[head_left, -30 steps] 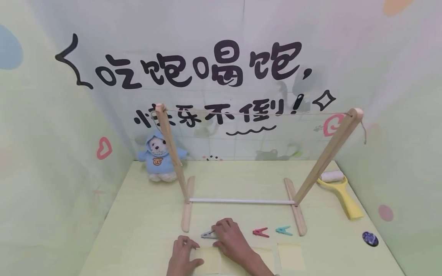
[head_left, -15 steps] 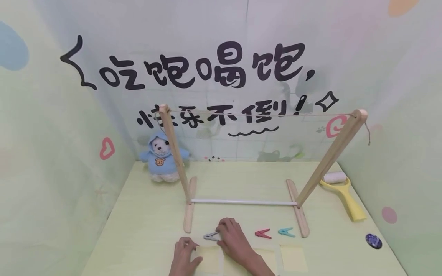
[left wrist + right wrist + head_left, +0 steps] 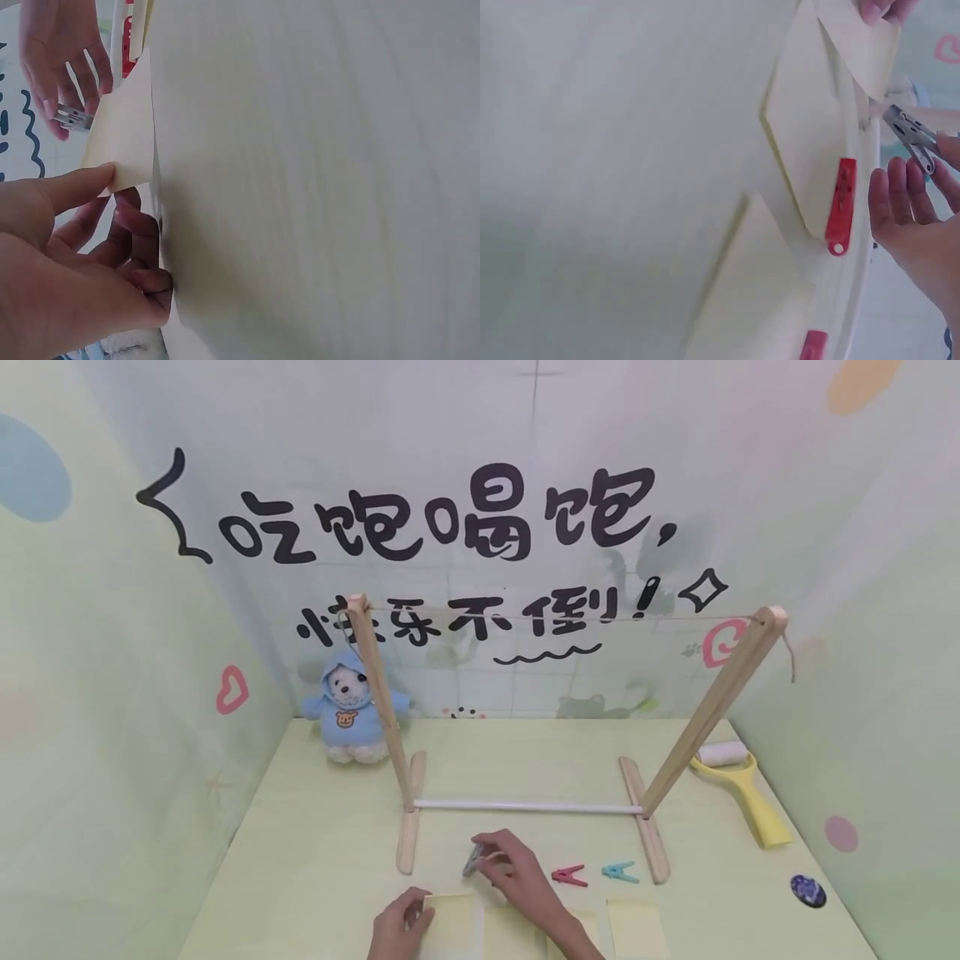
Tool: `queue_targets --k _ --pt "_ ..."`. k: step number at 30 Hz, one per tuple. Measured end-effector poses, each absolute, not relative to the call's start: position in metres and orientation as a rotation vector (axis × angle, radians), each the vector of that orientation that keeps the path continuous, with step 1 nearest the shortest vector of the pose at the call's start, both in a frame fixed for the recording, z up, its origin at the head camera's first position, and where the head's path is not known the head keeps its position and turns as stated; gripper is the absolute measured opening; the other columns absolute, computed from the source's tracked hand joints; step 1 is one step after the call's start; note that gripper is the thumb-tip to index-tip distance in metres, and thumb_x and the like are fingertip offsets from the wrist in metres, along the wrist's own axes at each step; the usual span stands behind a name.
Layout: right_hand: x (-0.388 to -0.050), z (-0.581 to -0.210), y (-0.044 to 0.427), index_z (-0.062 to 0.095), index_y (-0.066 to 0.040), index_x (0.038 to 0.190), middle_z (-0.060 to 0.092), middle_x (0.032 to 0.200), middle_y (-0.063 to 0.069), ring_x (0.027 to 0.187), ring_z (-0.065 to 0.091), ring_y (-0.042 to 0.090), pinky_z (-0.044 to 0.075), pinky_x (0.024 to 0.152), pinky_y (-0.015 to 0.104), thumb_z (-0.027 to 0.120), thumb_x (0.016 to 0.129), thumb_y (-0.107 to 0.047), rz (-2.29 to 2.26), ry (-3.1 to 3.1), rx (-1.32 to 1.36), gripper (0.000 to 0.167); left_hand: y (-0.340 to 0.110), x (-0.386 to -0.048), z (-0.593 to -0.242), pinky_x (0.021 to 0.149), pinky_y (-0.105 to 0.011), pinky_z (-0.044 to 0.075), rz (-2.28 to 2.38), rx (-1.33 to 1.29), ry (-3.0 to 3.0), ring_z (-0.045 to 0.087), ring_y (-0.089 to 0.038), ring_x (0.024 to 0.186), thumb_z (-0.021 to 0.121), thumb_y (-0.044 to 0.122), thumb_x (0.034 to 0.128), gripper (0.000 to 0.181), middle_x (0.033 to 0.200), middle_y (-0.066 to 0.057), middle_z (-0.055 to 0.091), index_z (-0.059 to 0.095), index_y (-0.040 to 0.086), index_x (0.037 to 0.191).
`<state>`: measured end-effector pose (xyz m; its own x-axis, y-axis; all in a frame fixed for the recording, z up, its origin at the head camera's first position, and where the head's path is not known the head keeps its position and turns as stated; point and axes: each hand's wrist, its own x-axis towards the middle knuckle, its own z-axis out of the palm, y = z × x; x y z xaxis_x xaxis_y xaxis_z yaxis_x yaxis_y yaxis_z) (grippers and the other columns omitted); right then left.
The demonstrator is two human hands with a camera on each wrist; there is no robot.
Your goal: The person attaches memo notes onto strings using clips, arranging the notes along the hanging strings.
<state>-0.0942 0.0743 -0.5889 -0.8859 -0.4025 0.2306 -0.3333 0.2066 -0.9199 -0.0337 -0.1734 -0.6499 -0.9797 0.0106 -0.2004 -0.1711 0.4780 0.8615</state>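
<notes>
My left hand [image 3: 399, 925] pinches the upper left corner of a pale yellow paper square [image 3: 452, 920] between thumb and fingers. In the left wrist view that paper [image 3: 129, 131] is lifted and tilted off the table. My right hand [image 3: 519, 875] holds a grey clothespin [image 3: 472, 860] between thumb and forefinger, raised just above the paper's top edge and apart from it. In the right wrist view the other fingers of that hand stand loose below the clothespin [image 3: 911, 135]. A red clothespin [image 3: 570, 875] and a turquoise clothespin [image 3: 620, 872] lie to the right.
More yellow paper squares [image 3: 636, 929] lie in a row along the front, partly under my right forearm. Behind stands a wooden frame [image 3: 705, 727] with a string across its top and a white rod [image 3: 525, 807] low down. A plush toy [image 3: 347, 710], yellow-handled roller [image 3: 753, 802] and dark blue oval [image 3: 807, 891] lie around.
The right hand has picked the grey clothespin up from the table and turned it upright. The left hand has closed its thumb on the paper's corner and raised it.
</notes>
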Motion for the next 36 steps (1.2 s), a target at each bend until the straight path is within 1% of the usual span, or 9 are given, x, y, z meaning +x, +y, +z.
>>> queue_targets --k 5,9,12,16,20,23,25,29,36 --pt "-0.103 -0.568 0.085 0.065 0.006 0.134 0.074 0.113 0.016 0.105 0.073 0.032 0.063 0.092 0.033 0.077 0.102 -0.011 -1.820 2.431 -0.724 0.038 -0.173 -0.041 -0.677 0.062 -0.023 0.047 1.576 -0.105 2.619 0.054 -0.001 0.069 0.082 0.018 0.0962 0.013 0.077 0.014 0.062 0.080 0.016 0.109" --pt "-0.113 -0.539 0.093 0.067 0.002 0.127 0.073 0.115 0.015 0.107 0.073 0.030 0.063 0.092 0.033 0.078 0.100 -0.008 -1.770 2.473 -0.804 0.031 -0.167 -0.045 -0.662 0.066 -0.022 0.046 1.667 -0.145 2.718 0.055 0.002 0.072 0.084 0.025 0.0967 0.008 0.078 0.018 0.063 0.081 0.025 0.104" --pt "-0.121 -0.506 0.098 0.067 0.000 0.123 0.067 0.123 0.016 0.113 0.068 0.030 0.063 0.092 0.037 0.078 0.099 -0.003 -1.742 2.514 -0.977 0.026 -0.161 -0.052 -0.614 0.069 -0.023 0.045 1.714 -0.121 2.770 0.056 -0.001 0.079 0.078 0.024 0.1022 0.007 0.085 0.012 0.064 0.080 0.019 0.107" --pt "-0.127 -0.451 0.099 0.070 -0.002 0.120 0.060 0.131 0.015 0.120 0.061 0.028 0.062 0.091 0.040 0.081 0.095 0.004 -1.716 2.571 -1.231 0.028 -0.152 -0.066 -0.535 0.071 -0.024 0.046 1.821 0.045 2.831 0.053 -0.003 0.086 0.072 0.012 0.1059 0.008 0.093 0.003 0.063 0.076 0.006 0.110" --pt "-0.131 -0.388 0.097 0.072 -0.002 0.116 0.061 0.130 0.015 0.120 0.059 0.026 0.059 0.092 0.032 0.083 0.087 0.010 -1.708 2.619 -1.440 0.033 -0.139 -0.089 -0.480 0.076 -0.023 0.046 1.961 0.241 2.855 0.050 -0.002 0.091 0.071 0.007 0.1059 0.007 0.105 -0.002 0.068 0.076 0.006 0.111" --pt "-0.139 -0.341 0.098 0.072 0.001 0.111 0.063 0.126 0.017 0.119 0.058 0.024 0.054 0.093 0.025 0.082 0.083 0.013 -1.739 2.646 -1.536 0.032 -0.129 -0.110 -0.450 0.077 -0.022 0.045 2.061 0.394 2.861 0.053 -0.005 0.093 0.071 0.004 0.1054 0.006 0.115 -0.011 0.072 0.076 0.001 0.108" --pt "-0.148 -0.311 0.099 0.072 0.004 0.107 0.063 0.123 0.019 0.118 0.058 0.023 0.051 0.093 0.021 0.081 0.082 0.015 -1.756 2.681 -1.551 0.029 -0.124 -0.124 -0.429 0.079 -0.021 0.044 2.118 0.454 2.843 0.055 -0.006 0.096 0.070 0.003 0.1055 0.006 0.123 -0.017 0.072 0.075 -0.001 0.106" --pt "-0.164 -0.263 0.105 0.074 0.008 0.108 0.061 0.127 0.024 0.124 0.053 0.021 0.047 0.093 0.023 0.083 0.084 0.014 -1.739 2.778 -1.519 0.026 -0.115 -0.148 -0.388 0.083 -0.021 0.043 2.192 0.480 2.770 0.056 -0.011 0.103 0.071 0.007 0.1064 0.011 0.129 -0.019 0.070 0.073 -0.003 0.102" --pt "-0.190 -0.219 0.105 0.077 0.007 0.110 0.059 0.130 0.019 0.123 0.054 0.018 0.044 0.089 0.027 0.086 0.088 0.007 -1.671 2.873 -1.413 0.024 -0.110 -0.177 -0.339 0.086 -0.022 0.044 2.278 0.518 2.714 0.056 -0.015 0.109 0.069 0.009 0.1082 0.016 0.133 -0.020 0.067 0.072 -0.007 0.108"
